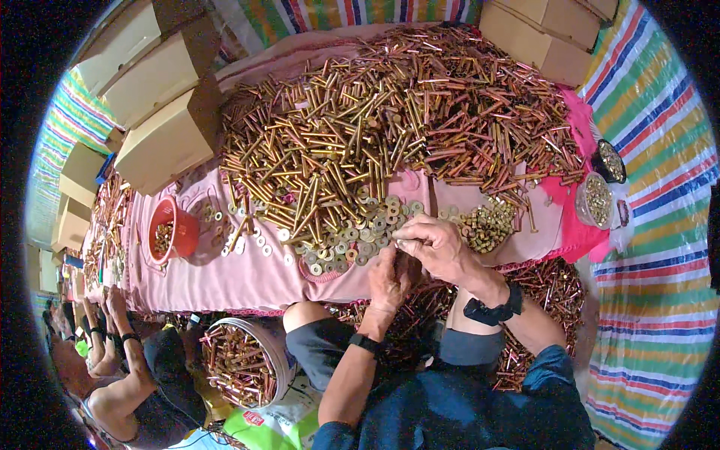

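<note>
Over the front edge of the pink cloth, my two hands meet close together. My right hand [436, 244] is closed in a pinch, thumb against fingertips; whatever it holds is too small to make out. Just below and left of it, my left hand [388, 283] is curled closed with the thumb up, and its contents are hidden. Beside my hands lies a spread of flat round washers [352, 240]. To their right sits a small heap of brass-coloured nuts [486, 226]. Beyond them rises a large pile of long brass-coloured bolts [337, 142].
A red bucket [174, 231] with small metal parts stands at the left on the pink cloth [262, 277]. Two small tubs [595, 201] stand at the right. Cardboard boxes [169, 142] flank the pile. A white bucket [279, 352] holds more bolts below. Another person [124, 382] works at left.
</note>
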The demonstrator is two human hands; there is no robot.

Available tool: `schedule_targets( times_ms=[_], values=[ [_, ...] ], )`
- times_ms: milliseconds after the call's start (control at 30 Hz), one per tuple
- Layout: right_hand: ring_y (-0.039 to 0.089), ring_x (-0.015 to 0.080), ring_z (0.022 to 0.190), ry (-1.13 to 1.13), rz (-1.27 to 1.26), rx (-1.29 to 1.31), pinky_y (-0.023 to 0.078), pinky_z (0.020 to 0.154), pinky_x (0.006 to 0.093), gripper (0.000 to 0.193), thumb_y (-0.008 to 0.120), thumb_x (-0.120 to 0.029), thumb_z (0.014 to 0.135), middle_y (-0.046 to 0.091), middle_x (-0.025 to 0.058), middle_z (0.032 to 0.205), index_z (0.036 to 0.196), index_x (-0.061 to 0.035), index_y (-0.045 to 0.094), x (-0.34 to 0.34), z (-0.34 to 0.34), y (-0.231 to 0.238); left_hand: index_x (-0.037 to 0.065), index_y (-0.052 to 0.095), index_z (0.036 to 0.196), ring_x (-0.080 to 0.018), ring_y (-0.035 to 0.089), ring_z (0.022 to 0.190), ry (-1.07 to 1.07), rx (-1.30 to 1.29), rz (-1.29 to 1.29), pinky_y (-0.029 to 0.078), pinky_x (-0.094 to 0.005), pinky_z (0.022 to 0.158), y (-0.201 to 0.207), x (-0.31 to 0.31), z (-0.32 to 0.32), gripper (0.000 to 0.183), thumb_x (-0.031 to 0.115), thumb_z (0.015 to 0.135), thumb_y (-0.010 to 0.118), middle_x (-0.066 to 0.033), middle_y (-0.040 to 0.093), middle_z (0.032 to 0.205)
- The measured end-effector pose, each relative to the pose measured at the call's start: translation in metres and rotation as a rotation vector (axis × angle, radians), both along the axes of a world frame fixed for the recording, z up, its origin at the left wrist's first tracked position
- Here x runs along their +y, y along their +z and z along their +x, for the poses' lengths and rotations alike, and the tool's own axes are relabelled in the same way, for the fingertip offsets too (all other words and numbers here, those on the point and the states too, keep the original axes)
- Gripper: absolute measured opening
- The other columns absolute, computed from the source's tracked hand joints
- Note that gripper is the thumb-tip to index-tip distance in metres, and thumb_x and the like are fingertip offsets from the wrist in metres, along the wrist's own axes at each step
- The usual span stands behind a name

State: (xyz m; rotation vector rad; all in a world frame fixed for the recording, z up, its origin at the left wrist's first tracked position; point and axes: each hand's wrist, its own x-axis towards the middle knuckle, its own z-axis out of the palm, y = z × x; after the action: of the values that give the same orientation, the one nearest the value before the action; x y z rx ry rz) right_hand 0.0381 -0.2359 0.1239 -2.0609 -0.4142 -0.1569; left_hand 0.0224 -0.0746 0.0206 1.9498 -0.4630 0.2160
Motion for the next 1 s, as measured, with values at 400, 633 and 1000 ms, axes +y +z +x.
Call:
schedule_targets(
  times_ms=[400, 633, 1000],
  values=[
    [0.071, 0.0255, 0.089, -0.004, -0.009, -0.226, 0.058, 0.076, 0.0337, 0.013, 0.07, 0.001, 0.086, 0.071, 0.0125, 0.1, 0.098, -0.0006, 0.07, 0.014, -0.005, 0.007, 0.003, 0.058, 0.108, -0.0388, 0.06, 0.076, 0.002, 0.037, -0.029, 0.049, -0.0436, 0.068, 0.006, 0.004, -0.001, 0.031, -0.004, 0.078, 0.06, -0.0172, 0.058, 0.084],
    [0.069, 0.0262, 0.082, -0.097, 0.004, -0.022, 0.057, 0.072, 0.0334, 0.024, 0.076, -0.006, 0.085, 0.068, 0.0133, 0.093, 0.108, -0.0012, 0.069, 0.014, -0.008, 0.01, 0.005, 0.056, 0.105, -0.0447, 0.061, 0.081, -0.02, 0.007, -0.056, 0.049, -0.0471, 0.067, 0.004, 0.003, 0.001, 0.022, 0.003, 0.084, 0.064, -0.021, 0.059, 0.086],
    [0.068, 0.0251, 0.079, -0.078, -0.109, 0.111, 0.056, 0.069, 0.0356, 0.024, 0.076, -0.014, 0.088, 0.066, 0.0142, 0.101, 0.107, -0.0009, 0.069, 0.01, -0.007, 0.001, 0.006, 0.055, 0.106, -0.0444, 0.061, 0.079, -0.015, -0.042, -0.015, 0.048, -0.0495, 0.065, 0.0, 0.003, 0.001, 0.025, 0.004, 0.083, 0.063, -0.0205, 0.06, 0.088]
  ],
)
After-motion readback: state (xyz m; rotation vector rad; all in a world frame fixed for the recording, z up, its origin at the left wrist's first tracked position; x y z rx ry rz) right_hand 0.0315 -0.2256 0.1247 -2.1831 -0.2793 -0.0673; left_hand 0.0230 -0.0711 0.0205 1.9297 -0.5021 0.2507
